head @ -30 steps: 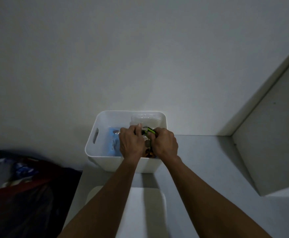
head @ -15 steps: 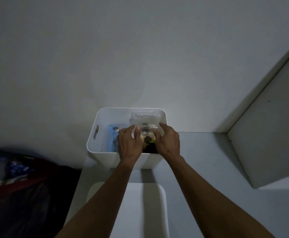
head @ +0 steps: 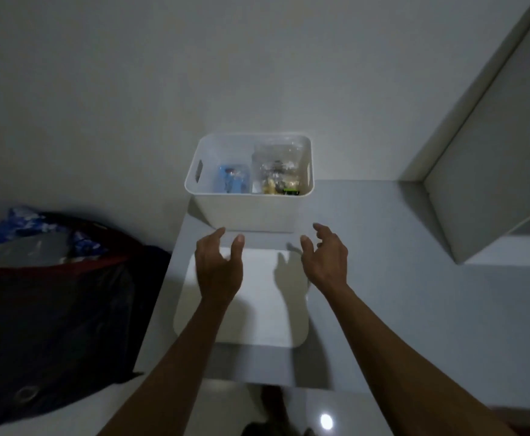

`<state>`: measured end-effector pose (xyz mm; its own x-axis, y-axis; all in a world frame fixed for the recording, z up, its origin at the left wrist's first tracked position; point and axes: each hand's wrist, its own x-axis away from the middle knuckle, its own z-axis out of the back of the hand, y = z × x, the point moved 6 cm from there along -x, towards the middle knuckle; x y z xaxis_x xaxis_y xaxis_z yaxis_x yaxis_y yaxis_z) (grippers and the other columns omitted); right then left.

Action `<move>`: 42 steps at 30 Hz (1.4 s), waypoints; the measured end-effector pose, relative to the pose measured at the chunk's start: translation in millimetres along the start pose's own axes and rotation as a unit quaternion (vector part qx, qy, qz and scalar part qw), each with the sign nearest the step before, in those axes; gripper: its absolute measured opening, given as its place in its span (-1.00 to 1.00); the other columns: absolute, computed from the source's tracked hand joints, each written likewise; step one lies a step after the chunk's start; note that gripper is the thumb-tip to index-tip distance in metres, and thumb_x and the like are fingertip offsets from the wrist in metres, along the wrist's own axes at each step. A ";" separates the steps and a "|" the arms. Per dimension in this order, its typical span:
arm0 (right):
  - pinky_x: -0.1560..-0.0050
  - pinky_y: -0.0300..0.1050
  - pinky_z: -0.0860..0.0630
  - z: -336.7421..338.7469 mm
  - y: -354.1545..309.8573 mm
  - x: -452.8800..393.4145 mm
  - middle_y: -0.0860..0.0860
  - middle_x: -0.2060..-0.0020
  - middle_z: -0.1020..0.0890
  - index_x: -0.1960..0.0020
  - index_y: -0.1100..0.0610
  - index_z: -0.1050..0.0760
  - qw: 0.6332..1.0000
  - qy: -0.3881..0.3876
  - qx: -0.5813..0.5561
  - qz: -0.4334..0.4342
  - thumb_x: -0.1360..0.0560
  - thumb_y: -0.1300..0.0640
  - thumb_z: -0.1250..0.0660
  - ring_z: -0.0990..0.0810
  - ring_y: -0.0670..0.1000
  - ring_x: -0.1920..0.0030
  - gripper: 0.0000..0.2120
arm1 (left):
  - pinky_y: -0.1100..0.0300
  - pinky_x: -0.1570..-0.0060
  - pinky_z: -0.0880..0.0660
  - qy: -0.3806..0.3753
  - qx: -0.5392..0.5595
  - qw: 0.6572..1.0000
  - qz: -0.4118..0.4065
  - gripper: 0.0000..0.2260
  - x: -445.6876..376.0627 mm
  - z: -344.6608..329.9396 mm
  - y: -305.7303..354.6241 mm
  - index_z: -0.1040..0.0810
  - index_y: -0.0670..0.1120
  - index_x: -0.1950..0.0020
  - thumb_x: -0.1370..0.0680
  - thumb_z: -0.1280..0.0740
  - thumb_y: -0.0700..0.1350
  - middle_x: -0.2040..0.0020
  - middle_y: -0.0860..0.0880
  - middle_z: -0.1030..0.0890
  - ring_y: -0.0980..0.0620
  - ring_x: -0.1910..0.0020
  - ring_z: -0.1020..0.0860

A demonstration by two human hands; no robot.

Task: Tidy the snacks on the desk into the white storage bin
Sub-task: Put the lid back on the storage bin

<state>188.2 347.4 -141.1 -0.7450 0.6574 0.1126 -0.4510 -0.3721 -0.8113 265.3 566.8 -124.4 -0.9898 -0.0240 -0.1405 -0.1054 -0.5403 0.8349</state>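
The white storage bin (head: 248, 212) stands on the desk against the wall. Inside it on the left lies a blue snack packet (head: 231, 181). On the right stands a clear plastic bag of snacks (head: 276, 168), with a green-and-black packet (head: 290, 191) at its foot. My left hand (head: 218, 265) and my right hand (head: 325, 258) hover side by side in front of the bin, over the flat white lid (head: 257, 297). Both hands hold nothing and their fingers are loosely spread.
The grey desk (head: 383, 278) extends to the right, where a white shelf unit (head: 490, 158) rises at the wall. A dark bag with blue packaging on top (head: 53, 294) sits left of the desk. The glossy floor (head: 326, 420) shows below the desk's front edge.
Both hands let go of the snacks inside the bin and drew back toward me, out over the lid. The clear bag and packets stay in the bin.
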 end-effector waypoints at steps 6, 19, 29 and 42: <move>-0.31 -0.02 -0.39 -31.7 75.3 76.2 0.19 -0.31 -0.52 -0.45 0.16 -0.35 0.994 -0.060 0.035 -0.089 -0.59 0.02 -0.28 -0.50 0.19 -0.30 -0.53 | -0.05 -0.34 -0.33 -0.048 -0.129 0.985 0.108 -0.50 53.8 33.4 -106.5 -0.46 -0.17 -0.39 -0.56 -0.33 0.11 -0.32 -0.22 -0.47 -0.20 -0.33 -0.41; -0.38 0.07 -0.30 -93.3 109.4 80.7 0.18 -0.40 -0.43 -0.53 0.14 -0.20 0.979 -0.007 0.061 -0.196 -0.57 -0.05 -0.29 -0.36 0.25 -0.40 -0.38 | -0.26 -0.34 -0.25 -0.145 -0.234 0.938 0.210 -0.30 13.6 26.2 -198.3 -0.11 -0.06 -0.58 -0.56 -0.23 0.24 -0.51 -0.20 -0.26 -0.25 -0.48 -0.20; -0.42 0.14 -0.35 -103.5 117.9 82.1 0.12 -0.40 -0.45 -0.51 0.09 -0.26 0.964 0.057 -0.031 -0.256 -0.52 -0.06 -0.36 -0.40 0.20 -0.39 -0.37 | -0.17 -0.37 -0.23 -0.123 -0.177 0.950 0.228 -0.29 5.2 20.1 -204.1 -0.13 -0.15 -0.57 -0.55 -0.31 0.16 -0.48 -0.27 -0.28 -0.27 -0.46 -0.21; -0.27 0.15 -0.48 -49.8 57.0 113.3 0.12 -0.33 -0.46 -0.44 0.12 -0.36 0.973 0.114 -0.037 -0.196 -0.36 -0.13 -0.50 -0.49 0.16 -0.30 -0.25 | 0.12 -0.19 -0.37 -0.069 -0.102 0.985 0.123 -0.22 11.7 73.9 -122.3 -0.37 -0.14 -0.46 -0.35 -0.55 0.12 -0.33 -0.23 -0.37 -0.20 -0.27 -0.42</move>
<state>102.6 433.3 -203.1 -0.3916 0.8707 0.2977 -0.6356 -0.0220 -0.7717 259.5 694.8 -188.8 -0.9882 -0.0685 0.1368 0.1459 -0.6905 0.7085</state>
